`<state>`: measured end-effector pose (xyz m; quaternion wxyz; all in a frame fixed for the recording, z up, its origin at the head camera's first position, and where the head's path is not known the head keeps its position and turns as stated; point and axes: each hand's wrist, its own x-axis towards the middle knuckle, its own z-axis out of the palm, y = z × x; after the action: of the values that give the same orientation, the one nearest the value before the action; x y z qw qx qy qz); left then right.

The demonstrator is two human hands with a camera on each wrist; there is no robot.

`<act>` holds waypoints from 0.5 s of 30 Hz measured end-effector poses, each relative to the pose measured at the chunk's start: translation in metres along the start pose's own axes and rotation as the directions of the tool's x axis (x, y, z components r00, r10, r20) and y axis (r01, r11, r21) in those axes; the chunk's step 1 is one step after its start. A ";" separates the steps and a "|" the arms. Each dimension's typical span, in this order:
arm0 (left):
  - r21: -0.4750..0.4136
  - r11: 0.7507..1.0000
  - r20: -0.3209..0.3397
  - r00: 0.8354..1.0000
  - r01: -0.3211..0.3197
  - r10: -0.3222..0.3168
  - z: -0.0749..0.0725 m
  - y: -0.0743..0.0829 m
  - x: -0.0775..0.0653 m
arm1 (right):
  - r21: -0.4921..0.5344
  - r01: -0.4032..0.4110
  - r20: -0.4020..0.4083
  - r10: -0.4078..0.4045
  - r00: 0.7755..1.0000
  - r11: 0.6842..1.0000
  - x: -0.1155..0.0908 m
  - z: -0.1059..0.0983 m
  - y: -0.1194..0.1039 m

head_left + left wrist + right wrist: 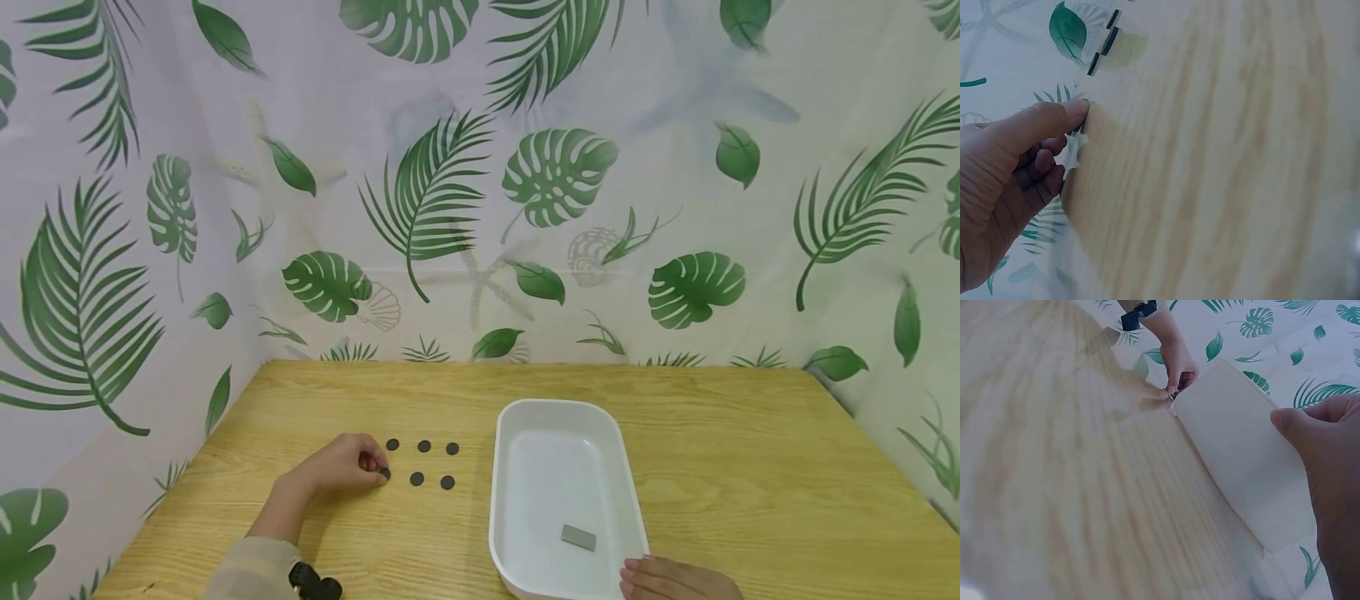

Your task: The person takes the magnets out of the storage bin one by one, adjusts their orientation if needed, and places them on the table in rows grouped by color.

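My left hand [341,463] rests low over the table, thumb and forefinger pinching a small black disc [386,473] at the left end of the front row. Two more discs of that row, one of them a black disc [417,478], lie to its right. Behind them runs a back row of three, with a middle disc [424,446]. In the left wrist view the left thumb [1054,119] covers most of the pinched disc. At the near right corner of a white rectangular tray [632,487], my right hand [675,578] grips the rim, its thumb [1288,422] on the edge.
Inside the tray lies a small grey rectangular block [578,537]. The wooden table [750,467] meets a leaf-print cloth [465,325] at the back and both sides. A dark device [315,583] is strapped at the left wrist.
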<state>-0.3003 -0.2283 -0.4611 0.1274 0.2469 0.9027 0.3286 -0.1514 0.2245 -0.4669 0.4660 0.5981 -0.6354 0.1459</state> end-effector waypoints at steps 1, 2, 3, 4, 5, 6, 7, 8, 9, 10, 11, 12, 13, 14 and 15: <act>0.003 1.000 -0.004 1.000 -0.007 0.007 0.001 -0.001 0.000 | 0.000 0.001 0.000 -0.001 1.000 1.000 0.000 0.000 -0.001; 0.004 1.000 -0.008 1.000 -0.011 0.011 0.001 -0.001 0.000 | -0.004 0.006 -0.002 -0.006 1.000 1.000 -0.001 0.001 -0.001; 0.002 1.000 -0.011 1.000 -0.016 0.016 0.001 -0.002 -0.001 | -0.010 0.014 0.000 -0.014 1.000 1.000 -0.001 0.001 -0.001; 0.000 1.000 -0.014 1.000 -0.020 0.020 0.002 -0.003 -0.001 | -0.015 0.022 0.002 -0.022 1.000 1.000 -0.001 0.001 -0.001; -0.001 1.000 -0.017 1.000 -0.022 0.022 0.002 -0.004 -0.001 | -0.020 0.028 0.002 -0.028 1.000 0.999 -0.002 0.002 -0.001; -0.003 1.000 -0.020 0.999 -0.025 0.025 0.002 -0.005 -0.001 | -0.022 0.032 0.003 -0.032 0.999 0.999 -0.002 0.002 -0.002; -0.002 1.000 -0.023 0.999 -0.026 0.026 0.003 -0.006 -0.001 | -0.023 0.034 0.002 -0.034 0.999 0.999 -0.003 0.003 -0.002; 0.000 1.000 -0.025 0.999 -0.026 0.026 0.003 -0.006 -0.001 | -0.025 0.031 0.004 -0.031 1.000 0.999 -0.004 0.003 -0.003; 0.000 1.000 -0.027 0.999 -0.027 0.027 0.004 -0.007 -0.002 | -0.022 0.023 0.005 -0.022 1.000 0.999 -0.005 0.003 -0.004; 0.003 1.000 -0.029 0.999 -0.024 0.024 0.004 -0.008 -0.002 | -0.021 0.016 0.003 -0.016 1.000 1.000 -0.006 0.004 -0.005; 0.005 1.000 -0.031 0.999 -0.028 0.028 0.005 -0.009 -0.002 | -0.022 0.015 0.002 -0.015 1.000 1.000 -0.008 0.004 -0.006; 0.006 1.000 -0.033 0.999 -0.030 0.030 0.006 -0.011 -0.002 | -0.026 0.010 0.001 -0.010 1.000 1.000 -0.009 0.004 -0.007; 0.007 0.999 -0.035 0.999 -0.033 0.033 0.007 -0.012 -0.002 | -0.028 0.004 -0.003 -0.004 1.000 1.000 -0.010 0.005 -0.008; 0.006 0.999 -0.037 0.999 -0.037 0.037 0.007 -0.013 -0.002 | -0.034 0.004 -0.002 -0.005 1.000 0.999 -0.011 0.005 -0.008; 0.003 0.999 -0.040 0.998 -0.038 0.039 0.008 -0.014 -0.002 | -0.042 0.014 -0.004 -0.014 1.000 0.999 -0.011 0.006 -0.008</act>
<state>-0.3003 -0.2343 -0.4758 0.1027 0.2578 0.9005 0.3348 -0.1479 0.2253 -0.4818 0.4809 0.5921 -0.6333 0.1305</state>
